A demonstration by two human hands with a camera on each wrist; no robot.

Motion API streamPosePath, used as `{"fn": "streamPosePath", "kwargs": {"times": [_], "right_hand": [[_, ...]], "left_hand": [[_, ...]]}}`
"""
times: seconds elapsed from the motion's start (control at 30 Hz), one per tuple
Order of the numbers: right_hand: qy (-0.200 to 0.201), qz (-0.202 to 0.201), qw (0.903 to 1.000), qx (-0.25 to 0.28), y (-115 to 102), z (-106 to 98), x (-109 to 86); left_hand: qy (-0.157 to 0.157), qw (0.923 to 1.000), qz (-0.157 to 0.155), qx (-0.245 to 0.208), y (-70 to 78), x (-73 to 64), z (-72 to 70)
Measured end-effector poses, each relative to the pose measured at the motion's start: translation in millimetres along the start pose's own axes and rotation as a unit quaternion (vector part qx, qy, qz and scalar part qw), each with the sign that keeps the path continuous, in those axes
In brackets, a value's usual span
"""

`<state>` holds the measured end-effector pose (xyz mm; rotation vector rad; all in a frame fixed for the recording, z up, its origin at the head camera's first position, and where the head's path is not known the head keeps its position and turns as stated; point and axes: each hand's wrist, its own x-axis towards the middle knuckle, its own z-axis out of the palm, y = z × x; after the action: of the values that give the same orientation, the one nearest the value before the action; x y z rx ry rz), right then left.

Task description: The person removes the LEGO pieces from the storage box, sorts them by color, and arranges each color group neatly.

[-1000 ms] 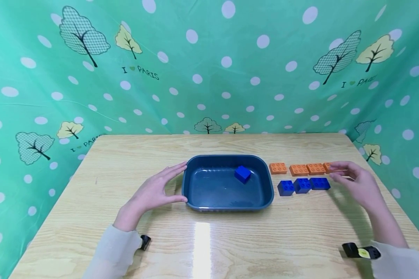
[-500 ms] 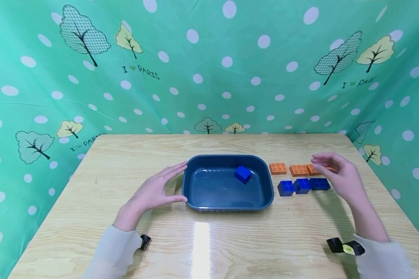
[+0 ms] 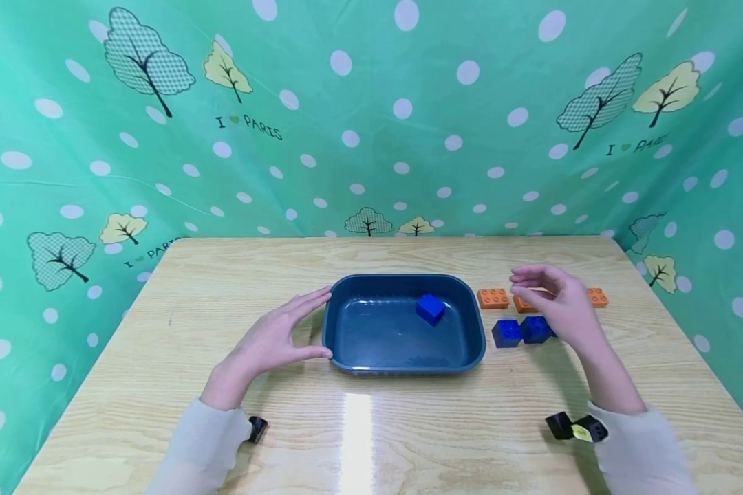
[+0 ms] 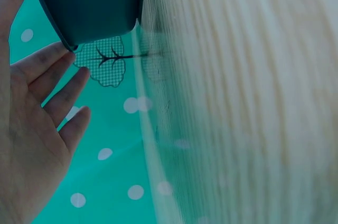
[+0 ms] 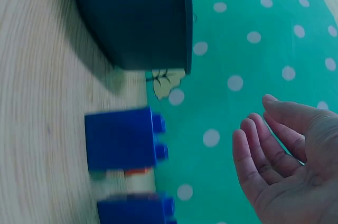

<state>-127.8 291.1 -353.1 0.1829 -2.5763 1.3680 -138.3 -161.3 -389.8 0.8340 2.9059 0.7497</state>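
A dark blue rectangular plastic box (image 3: 371,337) stands mid-table with one blue toy brick (image 3: 431,309) inside. My left hand (image 3: 266,344) spans its left end, straight fingertips at the rim's far corner and thumb at the near corner. My right hand (image 3: 563,306) hovers over the brick rows, right of the box. Its fingers curve loosely, and the right wrist view shows nothing between them. Beneath it lie a front row of blue bricks (image 3: 507,333) and a back row of orange bricks (image 3: 492,298); the hand hides some of both.
The wooden table (image 3: 433,433) reaches back to a green dotted cloth (image 3: 402,151) hanging behind and at both sides. Another orange brick (image 3: 597,297) lies right of my right hand. Black wrist straps (image 3: 576,430) sit at both sleeves.
My right hand has moved left over the brick rows, from the far-right orange brick toward the box, uncovering that brick. My left hand, the box and the bricks stay in place.
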Motion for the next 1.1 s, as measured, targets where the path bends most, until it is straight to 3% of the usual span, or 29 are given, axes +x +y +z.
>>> {"fn": "streamPosePath", "kwargs": {"times": [0.5,1.1], "right_hand": [[-0.066,-0.019,0.9955,0.065,-21,45,15.2],[-0.105,0.028,0.994,0.018,-37,97,29.7]], "left_hand": [[0.002,1.0,0.001,0.008,0.0,-0.1,2.1],[0.001,0.9999,-0.011,-0.005,1.6,0.0,2.9]]}}
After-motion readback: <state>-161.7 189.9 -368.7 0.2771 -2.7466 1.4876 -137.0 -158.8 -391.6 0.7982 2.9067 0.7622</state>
